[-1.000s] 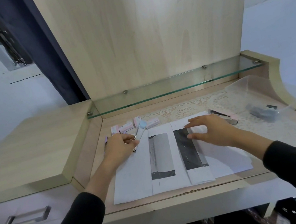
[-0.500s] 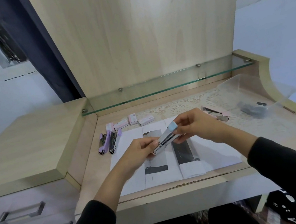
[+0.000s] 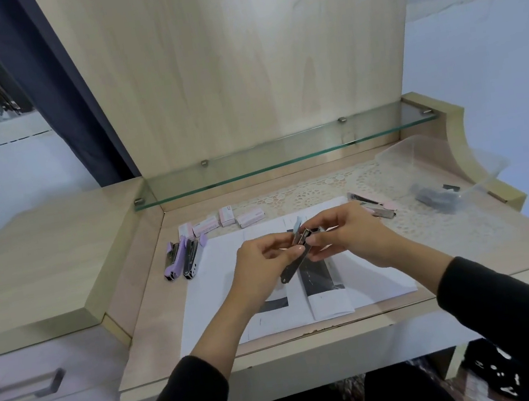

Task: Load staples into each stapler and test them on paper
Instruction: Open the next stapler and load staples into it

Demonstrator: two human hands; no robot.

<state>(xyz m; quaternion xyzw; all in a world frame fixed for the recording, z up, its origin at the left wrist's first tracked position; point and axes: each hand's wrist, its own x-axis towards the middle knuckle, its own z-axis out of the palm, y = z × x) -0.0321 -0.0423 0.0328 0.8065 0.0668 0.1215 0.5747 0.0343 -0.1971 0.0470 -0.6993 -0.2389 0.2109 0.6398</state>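
Blue stapler (image 3: 295,261): held tilted in the air above the paper sheets (image 3: 274,313), blue end away from the person. Left hand (image 3: 265,259): fingers curled, pinching its middle. Right hand (image 3: 348,235): pinching its upper end. Two purple staplers (image 3: 173,263): side by side on the desk (image 3: 157,321), just left of the sheets. Staple boxes (image 3: 205,226): row of four behind them. Pink stapler (image 3: 375,207): opened, right of the sheets. Clear tub (image 3: 422,154): far right, dark items inside.

The left hand (image 3: 263,257) has come from the far-left side of the surface and brought the blue stapler (image 3: 292,267) above the paper (image 3: 209,299); the right hand (image 3: 348,235), before flat on the paper, now pinches it too
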